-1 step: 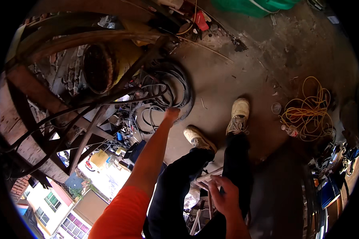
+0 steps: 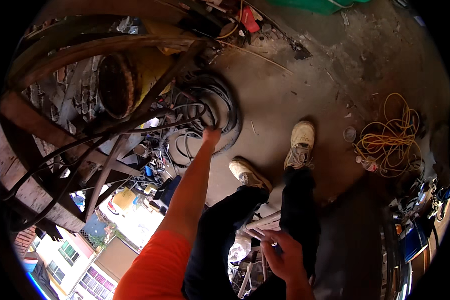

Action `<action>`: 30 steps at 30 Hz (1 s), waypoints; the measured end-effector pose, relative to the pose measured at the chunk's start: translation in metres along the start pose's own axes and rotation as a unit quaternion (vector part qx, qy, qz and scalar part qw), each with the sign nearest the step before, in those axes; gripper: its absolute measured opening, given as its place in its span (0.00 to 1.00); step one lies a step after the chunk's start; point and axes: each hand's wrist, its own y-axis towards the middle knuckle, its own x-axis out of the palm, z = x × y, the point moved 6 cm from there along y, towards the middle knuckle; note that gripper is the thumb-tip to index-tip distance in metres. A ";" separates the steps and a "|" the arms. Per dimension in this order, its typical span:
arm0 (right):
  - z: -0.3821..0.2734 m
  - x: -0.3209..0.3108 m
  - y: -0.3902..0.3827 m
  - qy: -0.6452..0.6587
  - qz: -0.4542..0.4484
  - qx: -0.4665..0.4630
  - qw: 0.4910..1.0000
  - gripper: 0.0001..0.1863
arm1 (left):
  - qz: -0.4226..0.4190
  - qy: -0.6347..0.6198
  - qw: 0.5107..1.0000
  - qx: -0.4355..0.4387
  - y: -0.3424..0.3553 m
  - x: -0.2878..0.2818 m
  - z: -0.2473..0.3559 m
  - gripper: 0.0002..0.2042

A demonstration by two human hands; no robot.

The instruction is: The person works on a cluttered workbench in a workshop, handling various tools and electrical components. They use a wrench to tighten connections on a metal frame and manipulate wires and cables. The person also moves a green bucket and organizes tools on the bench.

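A coil of thick black cable (image 2: 232,112) lies on the floor in front of me, to the left, with loops running off over a wooden frame. My left hand (image 2: 212,135) reaches down to its near inner loops and appears closed on them; the fingertips are hidden. Close to my lap is my right hand (image 2: 285,255), half curled, with a gap between thumb and fingers and nothing plainly held. Just beyond its fingertips are the pale tubes of a metal frame (image 2: 265,220) between my legs.
A wooden frame (image 2: 50,115) and a rusty-mouthed yellow drum (image 2: 155,75) crowd the left. A tangled yellow cord (image 2: 390,140) lies on the right, beside a clear plastic bottle (image 2: 369,164). My shoes (image 2: 302,137) stand on the floor between. A green container (image 2: 310,5) shows at the top.
My left hand has shifted slightly up and left along the coil. My right hand has turned a little and sits slightly lower, its fingers nearer the pale tubes. The view has shifted slightly.
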 end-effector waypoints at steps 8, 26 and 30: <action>0.036 -0.036 -0.008 0.096 0.036 0.219 0.970 0.16 | 0.257 -0.475 0.797 -0.272 0.047 0.004 -0.034 0.20; -0.032 0.037 -0.038 0.501 0.029 -0.025 0.865 0.27 | -0.239 -0.323 0.893 0.202 -0.355 -0.219 0.222 0.22; -0.162 0.010 -0.094 0.454 0.022 -0.175 0.873 0.33 | -0.468 -0.418 0.748 0.219 -0.432 -0.283 0.246 0.21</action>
